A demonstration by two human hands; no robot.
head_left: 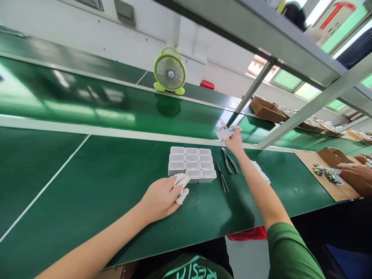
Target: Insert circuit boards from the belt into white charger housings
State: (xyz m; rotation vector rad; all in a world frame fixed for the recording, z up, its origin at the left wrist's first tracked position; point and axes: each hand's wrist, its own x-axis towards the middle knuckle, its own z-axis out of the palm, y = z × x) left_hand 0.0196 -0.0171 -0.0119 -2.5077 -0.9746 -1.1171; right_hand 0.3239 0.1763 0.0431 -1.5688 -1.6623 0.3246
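My right hand [235, 141], with white coverings on its fingertips, reaches out over the glossy green strip behind the bench and grips a small white plastic box [223, 133]. Several open white boxes [192, 158] stand in a tight block on the green bench. At the block's front left corner is my left hand [164, 195], its white-covered fingers curled together; whether something is inside them is hidden. Right of the block lie a pair of tweezers [222, 177] and pliers with dark handles [229, 161].
A green fan [170, 73] stands on the far ledge. Metal shelf posts [255, 85] rise at the right. Behind my right forearm lies a white item [261, 172]. Another person's hand [356, 170] is near cardboard [312, 170] and bagged small parts [333, 176].
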